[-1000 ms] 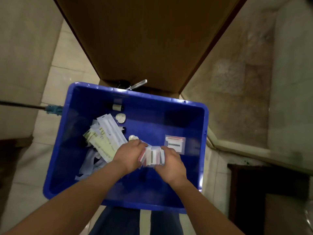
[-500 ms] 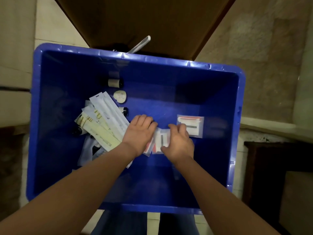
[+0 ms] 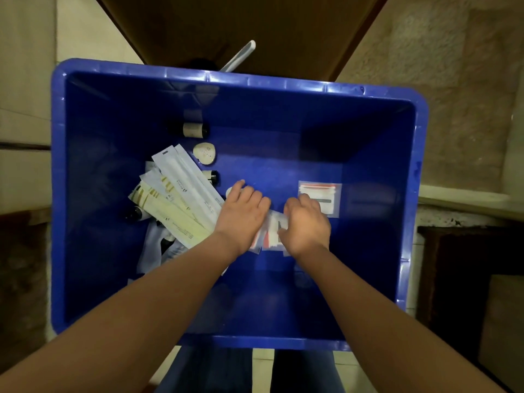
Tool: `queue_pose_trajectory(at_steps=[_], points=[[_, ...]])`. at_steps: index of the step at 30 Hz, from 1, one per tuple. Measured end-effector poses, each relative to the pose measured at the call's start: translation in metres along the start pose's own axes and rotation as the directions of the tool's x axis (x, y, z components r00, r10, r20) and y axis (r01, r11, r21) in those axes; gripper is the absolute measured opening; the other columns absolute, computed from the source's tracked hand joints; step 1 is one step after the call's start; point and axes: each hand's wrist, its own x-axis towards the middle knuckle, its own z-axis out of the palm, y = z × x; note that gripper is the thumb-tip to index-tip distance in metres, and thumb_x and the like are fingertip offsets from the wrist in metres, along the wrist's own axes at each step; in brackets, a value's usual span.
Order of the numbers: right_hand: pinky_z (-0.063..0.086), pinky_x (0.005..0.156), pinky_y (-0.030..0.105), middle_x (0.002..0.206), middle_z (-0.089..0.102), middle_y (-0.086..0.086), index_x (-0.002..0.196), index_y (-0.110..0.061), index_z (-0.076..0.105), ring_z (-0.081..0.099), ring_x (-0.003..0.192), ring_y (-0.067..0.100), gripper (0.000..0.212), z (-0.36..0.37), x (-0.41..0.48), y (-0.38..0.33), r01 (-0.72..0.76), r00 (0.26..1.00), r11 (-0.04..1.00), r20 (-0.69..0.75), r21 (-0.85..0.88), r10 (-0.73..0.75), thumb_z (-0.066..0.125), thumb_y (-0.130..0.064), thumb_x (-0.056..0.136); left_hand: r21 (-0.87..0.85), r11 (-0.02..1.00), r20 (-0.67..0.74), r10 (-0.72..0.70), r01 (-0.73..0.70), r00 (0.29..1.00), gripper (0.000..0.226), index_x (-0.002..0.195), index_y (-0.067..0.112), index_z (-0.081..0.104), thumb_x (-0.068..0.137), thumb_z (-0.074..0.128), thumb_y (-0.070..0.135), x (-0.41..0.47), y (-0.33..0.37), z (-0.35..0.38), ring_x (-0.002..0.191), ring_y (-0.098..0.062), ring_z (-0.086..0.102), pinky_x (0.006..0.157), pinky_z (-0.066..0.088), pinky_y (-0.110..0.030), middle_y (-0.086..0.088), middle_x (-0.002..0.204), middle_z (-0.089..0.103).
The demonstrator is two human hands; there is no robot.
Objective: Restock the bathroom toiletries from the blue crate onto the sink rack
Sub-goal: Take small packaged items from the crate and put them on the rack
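Brown door (image 3: 241, 21) fills top centre, narrowing downward in view; a silver lever handle (image 3: 239, 56) slants up to the right off its lower part, with a dark round fitting (image 3: 198, 65) just left of it. Left: pale tiles (image 3: 28, 80) with a dark seam, then a darker, rougher band (image 3: 22, 265) lower down. Right: mottled beige stone wall (image 3: 439, 95) above a pale ledge (image 3: 465, 198), a white strip (image 3: 442, 219) flecked dark beneath it, then a dark brown cabinet (image 3: 467, 265) with a lighter brown panel (image 3: 499, 321) at its lower right; pale floor tile (image 3: 262, 364) at bottom centre.
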Motion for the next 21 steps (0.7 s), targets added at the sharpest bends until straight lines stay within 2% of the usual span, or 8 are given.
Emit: queue_pose_trajectory(at_steps=[3, 6, 9, 12, 14, 16, 19, 21], points=[[0.041, 0.069, 0.030, 0.100, 0.054, -0.001, 0.086, -0.020, 0.058, 0.047, 0.100, 0.020, 0.011, -0.003, -0.002, 0.000, -0.031, 0.999, 0.996, -0.020, 0.078, 0.032, 0.060, -0.010, 0.082, 0.015, 1.000, 0.028, 0.017, -0.017, 0.999, 0.041, 0.128, 0.018, 0.052, 0.088, 0.057, 0.019, 0.000, -0.001, -0.004, 0.126, -0.029, 0.039, 0.120, 0.006, -0.044, -0.006, 0.126, 0.051], [0.045, 0.067, 0.030, 0.077, 0.051, -0.006, 0.082, -0.023, 0.059, 0.052, 0.090, 0.020, 0.013, -0.007, -0.007, -0.001, -0.076, 0.997, 0.987, 0.038, 0.145, 0.072, 0.056, -0.011, 0.083, 0.021, 1.000, 0.053, 0.021, -0.022, 0.998, 0.029, 0.119, 0.021, 0.061, 0.090, 0.055, 0.021, -0.003, -0.003, -0.012, 0.120, -0.027, 0.045, 0.120, 0.009, -0.044, -0.004, 0.117, 0.058], [0.048, 0.061, 0.030, 0.079, 0.060, -0.006, 0.082, -0.025, 0.056, 0.058, 0.078, 0.018, 0.015, -0.016, -0.013, -0.004, -0.145, 0.984, 0.960, 0.139, 0.239, 0.113, 0.049, -0.012, 0.084, 0.001, 1.000, 0.061, 0.030, -0.030, 0.998, 0.021, 0.106, 0.024, 0.066, 0.091, 0.052, 0.018, -0.009, -0.009, -0.024, 0.113, -0.023, 0.050, 0.120, 0.007, -0.044, 0.001, 0.102, 0.063], [0.051, 0.060, 0.034, 0.081, 0.063, -0.007, 0.081, -0.025, 0.054, 0.060, 0.075, 0.018, 0.016, -0.036, -0.023, -0.010, -0.188, 0.976, 0.905, 0.172, 0.380, 0.131, 0.046, -0.011, 0.084, -0.069, 0.997, 0.083, 0.032, -0.027, 0.996, 0.021, 0.108, 0.028, 0.064, 0.091, 0.053, 0.022, -0.016, -0.017, -0.039, 0.114, -0.018, 0.052, 0.121, 0.004, -0.041, 0.005, 0.101, 0.065], [0.057, 0.063, 0.038, 0.083, 0.065, -0.006, 0.082, -0.025, 0.056, 0.062, 0.075, 0.019, 0.018, -0.053, -0.031, -0.013, -0.207, 0.974, 0.862, 0.180, 0.463, 0.138, 0.048, -0.008, 0.082, -0.186, 0.983, 0.087, 0.018, -0.002, 0.996, 0.020, 0.108, 0.030, 0.064, 0.092, 0.054, 0.025, -0.021, -0.022, -0.053, 0.111, -0.015, 0.054, 0.120, 0.006, -0.036, 0.006, 0.101, 0.067], [0.058, 0.059, 0.036, 0.084, 0.066, -0.004, 0.086, -0.023, 0.059, 0.065, 0.073, 0.021, 0.017, -0.072, -0.039, -0.014, -0.227, 0.972, 0.820, 0.175, 0.525, 0.157, 0.052, -0.008, 0.082, -0.329, 0.943, 0.081, -0.022, 0.048, 0.996, 0.016, 0.105, 0.029, 0.065, 0.093, 0.054, 0.028, -0.029, -0.026, -0.068, 0.104, -0.016, 0.058, 0.116, 0.016, -0.031, 0.005, 0.100, 0.069], [0.055, 0.064, 0.033, 0.086, 0.065, -0.004, 0.090, -0.021, 0.061, 0.063, 0.078, 0.020, 0.013, -0.102, -0.050, -0.014, -0.215, 0.976, 0.805, 0.138, 0.553, 0.166, 0.060, -0.011, 0.081, -0.494, 0.856, 0.117, -0.109, 0.153, 0.987, 0.021, 0.109, 0.022, 0.064, 0.093, 0.058, 0.033, -0.042, -0.028, -0.095, 0.101, -0.023, 0.061, 0.092, 0.044, -0.032, 0.001, 0.104, 0.069], [0.052, 0.066, 0.032, 0.082, 0.063, -0.004, 0.082, -0.023, 0.058, 0.061, 0.079, 0.021, 0.012, -0.120, -0.059, -0.014, -0.189, 0.982, 0.807, 0.108, 0.559, 0.155, 0.062, -0.011, 0.081, -0.578, 0.792, 0.168, -0.118, 0.195, 0.979, 0.020, 0.108, 0.020, 0.061, 0.093, 0.058, 0.032, -0.051, -0.024, -0.114, 0.098, -0.024, 0.061, 0.081, 0.049, -0.035, 0.000, 0.106, 0.067]])
